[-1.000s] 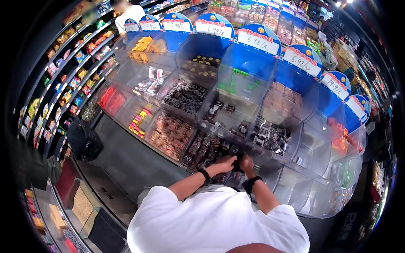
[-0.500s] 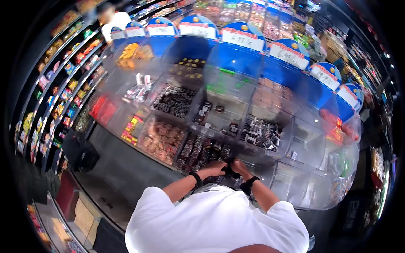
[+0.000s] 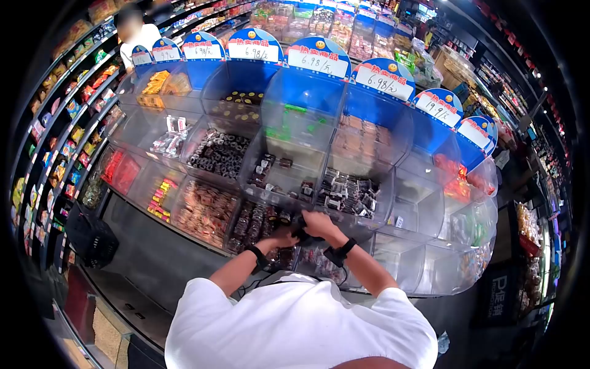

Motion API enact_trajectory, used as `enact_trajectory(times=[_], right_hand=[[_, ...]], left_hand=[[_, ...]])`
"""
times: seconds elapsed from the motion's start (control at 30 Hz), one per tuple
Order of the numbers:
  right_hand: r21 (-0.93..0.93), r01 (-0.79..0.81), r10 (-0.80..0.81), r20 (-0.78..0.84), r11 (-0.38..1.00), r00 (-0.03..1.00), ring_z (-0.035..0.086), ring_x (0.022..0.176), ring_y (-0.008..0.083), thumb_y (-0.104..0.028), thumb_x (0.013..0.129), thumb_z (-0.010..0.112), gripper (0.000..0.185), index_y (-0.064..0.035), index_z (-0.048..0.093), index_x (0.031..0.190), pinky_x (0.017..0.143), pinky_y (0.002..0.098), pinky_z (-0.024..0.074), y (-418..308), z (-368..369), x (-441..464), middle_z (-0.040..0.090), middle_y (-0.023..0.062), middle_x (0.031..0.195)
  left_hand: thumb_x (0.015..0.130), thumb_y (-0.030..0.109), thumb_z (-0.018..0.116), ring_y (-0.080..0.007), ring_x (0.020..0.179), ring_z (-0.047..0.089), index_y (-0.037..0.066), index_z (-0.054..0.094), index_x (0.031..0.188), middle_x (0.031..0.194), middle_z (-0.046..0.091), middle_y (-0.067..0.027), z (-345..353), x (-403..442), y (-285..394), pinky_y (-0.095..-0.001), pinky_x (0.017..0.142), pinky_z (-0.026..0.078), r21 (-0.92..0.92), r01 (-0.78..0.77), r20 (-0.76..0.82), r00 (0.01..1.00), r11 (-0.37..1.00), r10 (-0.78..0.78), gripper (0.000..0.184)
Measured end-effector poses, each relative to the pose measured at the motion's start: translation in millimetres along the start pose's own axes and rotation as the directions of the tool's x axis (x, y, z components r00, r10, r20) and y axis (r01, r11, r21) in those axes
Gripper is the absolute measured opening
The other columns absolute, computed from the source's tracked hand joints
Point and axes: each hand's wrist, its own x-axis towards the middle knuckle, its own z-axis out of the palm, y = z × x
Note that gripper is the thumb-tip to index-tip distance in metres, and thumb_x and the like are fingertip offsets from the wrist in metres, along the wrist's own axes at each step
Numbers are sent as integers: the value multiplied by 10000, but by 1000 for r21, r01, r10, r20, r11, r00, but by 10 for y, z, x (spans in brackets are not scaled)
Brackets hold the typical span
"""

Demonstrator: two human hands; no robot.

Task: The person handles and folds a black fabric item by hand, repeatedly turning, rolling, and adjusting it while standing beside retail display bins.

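Note:
My left hand (image 3: 284, 237) is closed on a small dark object (image 3: 299, 229) over the front row of clear bins. My right hand (image 3: 318, 224), its fingers bent together, touches the same object from the right and a little higher. What the object is cannot be made out. Just left of my hands is a bin of dark wrapped snacks (image 3: 251, 222). Behind them stand a partly filled bin (image 3: 289, 175) and one of black and white packets (image 3: 350, 194). Black bands circle both wrists.
Bins of brown packets (image 3: 204, 211) and red packets (image 3: 120, 171) stand to the left. Blue price signs (image 3: 318, 58) line the back. A black basket (image 3: 92, 237) is on the floor at the left. A person in white (image 3: 138, 40) stands at the upper left.
The view has shifted, so the bins appear farther left. My right hand has risen over my left, and both stay at the dark object.

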Motion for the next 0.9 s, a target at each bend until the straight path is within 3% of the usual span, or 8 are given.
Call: enact_trajectory(times=[0.1, 0.2, 0.27, 0.53, 0.63, 0.7, 0.77, 0.9], right_hand=[[35, 182, -151, -421, 983, 895, 612, 912, 406, -28, 695, 694, 441, -73, 541, 1107, 749, 520, 506, -316, -436, -49, 569, 159, 1011], [1, 160, -131, -568, 987, 812, 539, 1013, 388, 64, 644, 655, 516, -74, 550, 1130, 799, 462, 499, -399, -731, 25, 527, 154, 1074], [3, 150, -116, -613, 989, 781, 532, 1001, 408, 69, 623, 669, 545, -60, 549, 1140, 829, 465, 491, -313, -640, 83, 522, 175, 1074], [-134, 109, -167, -571, 985, 803, 519, 1010, 380, 70, 600, 683, 565, -53, 566, 1138, 869, 436, 480, 64, -242, 439, 513, 180, 1070], [-146, 124, -187, -601, 982, 777, 510, 1014, 400, 91, 610, 653, 545, -41, 575, 1133, 894, 459, 465, 220, -316, 564, 514, 187, 1096], [-109, 167, -194, -707, 980, 680, 503, 1044, 421, 94, 621, 648, 569, -38, 569, 1169, 901, 468, 460, 317, -421, 598, 516, 193, 1137], [-92, 176, -189, -711, 980, 677, 504, 1068, 429, 64, 667, 659, 547, -40, 567, 1197, 905, 466, 458, 312, -534, 541, 518, 202, 1157], [-60, 102, -112, -749, 993, 653, 520, 1078, 418, -23, 752, 683, 487, -29, 548, 1220, 902, 476, 468, 272, -523, 430, 527, 206, 1116]], left_hand=[[835, 159, 631, -456, 1002, 611, 59, 480, 1271, 1095, 643, -243, -231, 165, -24, -487, 800, 503, -115, -338, -509, 828, 934, 237, 472], [837, 76, 615, -462, 1035, 583, 71, 491, 1233, 1104, 628, -242, -855, -109, 596, -493, 842, 483, -142, -117, -626, 780, 983, 3, 415], [822, 10, 584, -441, 1107, 547, 89, 518, 1217, 1143, 607, -230, -924, -81, 624, -482, 900, 456, 132, -244, -835, 495, 961, 241, 408], [754, -59, 555, -396, 1194, 503, 15, 547, 1184, 1243, 586, -191, -658, 259, 403, -509, 973, 412, 464, -56, -699, 590, 884, 405, 436], [767, -50, 556, -429, 1153, 510, -13, 525, 1198, 1201, 575, -220, -676, 387, 453, -511, 945, 423, 415, -30, -639, 702, 909, 315, 434], [803, -22, 540, -436, 1116, 519, -5, 545, 1131, 1124, 577, -218, -676, 526, 479, -502, 917, 437, 130, -211, -571, 783, 969, 247, 328], [818, -23, 520, -453, 1062, 527, -13, 531, 1129, 1118, 549, -246, -689, 487, 699, -490, 885, 451, 190, -263, -636, 701, 946, 322, 311], [847, -10, 519, -451, 1103, 498, -21, 503, 1185, 1115, 518, -241, -665, 486, 831, -466, 932, 427, -20, -258, -629, 754, 966, 188, 339]])
